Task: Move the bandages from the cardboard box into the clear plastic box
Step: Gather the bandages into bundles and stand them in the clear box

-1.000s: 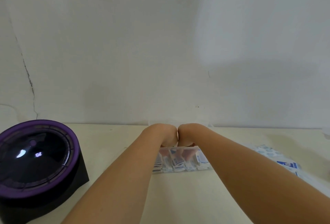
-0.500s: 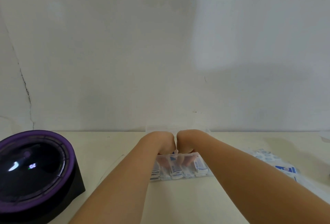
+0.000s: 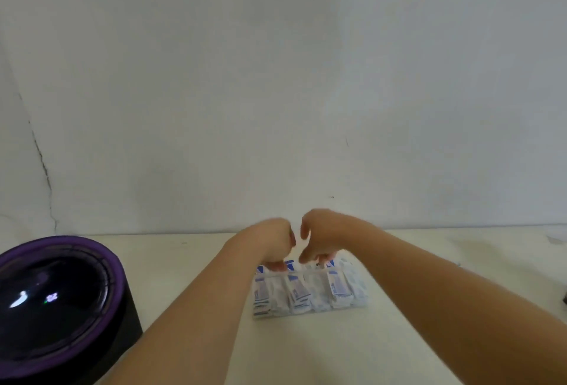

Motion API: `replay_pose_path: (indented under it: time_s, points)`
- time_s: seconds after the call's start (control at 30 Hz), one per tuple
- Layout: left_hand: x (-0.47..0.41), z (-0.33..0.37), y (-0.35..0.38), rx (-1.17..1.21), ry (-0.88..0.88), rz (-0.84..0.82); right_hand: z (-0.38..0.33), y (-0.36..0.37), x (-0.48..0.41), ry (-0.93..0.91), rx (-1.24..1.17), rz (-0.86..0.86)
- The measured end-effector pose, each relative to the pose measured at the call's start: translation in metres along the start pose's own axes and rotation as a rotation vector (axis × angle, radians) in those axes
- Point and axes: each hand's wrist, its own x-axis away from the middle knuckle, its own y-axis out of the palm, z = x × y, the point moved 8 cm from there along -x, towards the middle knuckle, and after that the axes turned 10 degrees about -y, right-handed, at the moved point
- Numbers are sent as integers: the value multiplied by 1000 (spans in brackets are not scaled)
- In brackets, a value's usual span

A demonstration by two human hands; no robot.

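Left hand (image 3: 273,243) and right hand (image 3: 322,237) hang side by side, fingers curled down, too blurry to say if they're pinching anything. On the table (image 3: 306,351), well right of a big purple-rimmed black gadget (image 3: 55,301), the clear plastic box (image 3: 313,274) sits right under those fingertips, packed with upright bandages (image 3: 296,292). No cardboard box in sight, so it's probably nearly done, maybe just tidying left.
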Motion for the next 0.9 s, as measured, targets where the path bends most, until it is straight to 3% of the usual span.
replay_pose_path:
  time_s: [0.17,0.27,0.4,0.6,0.77,0.9]
  points:
    - [47,14,-45,311,304,501,16,-60,81,-193,-84,420]
    - [89,26,-27,385,481,601,57,-64,139,-158,-104,564]
    - [110,54,27,313,593,521,132,-38,181,21,-55,564]
    - [107,94,128,-6,527,179,198,13,204,163,117,445]
    - [111,100,146,-46,507,141,200,30,195,176,206,340]
    - [110,93,145,-44,481,152,210,33,192,271,56,289]
